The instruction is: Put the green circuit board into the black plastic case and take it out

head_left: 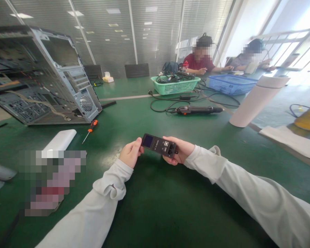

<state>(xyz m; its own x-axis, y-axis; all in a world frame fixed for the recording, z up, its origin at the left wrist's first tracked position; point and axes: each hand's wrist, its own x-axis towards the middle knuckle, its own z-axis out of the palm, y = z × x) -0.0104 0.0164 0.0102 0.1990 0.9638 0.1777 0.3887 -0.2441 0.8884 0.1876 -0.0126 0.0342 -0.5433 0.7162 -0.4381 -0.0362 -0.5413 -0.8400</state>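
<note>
Between my two hands, above the green table (155, 206), is a small black electronic module (158, 144) with a dark screen at its left end and a square white-rimmed port plus dark knobs or sockets toward its right. My left hand (131, 151) pinches its left end between thumb and fingers. Around the right end, my right hand (182, 150) is closed, with fingers partly hidden beneath it. Beyond the module lies a black electric screwdriver (198, 110) with a cable. A small orange-and-black screwdriver (90, 131) rests off to the left.
An open computer case (88, 103) stands at left, near a white power bank (59, 141). Behind are a green basket (175, 88) of cables and a blue basket (229, 86). A pale tumbler (255, 103) stands at right. Two people sit at the far side.
</note>
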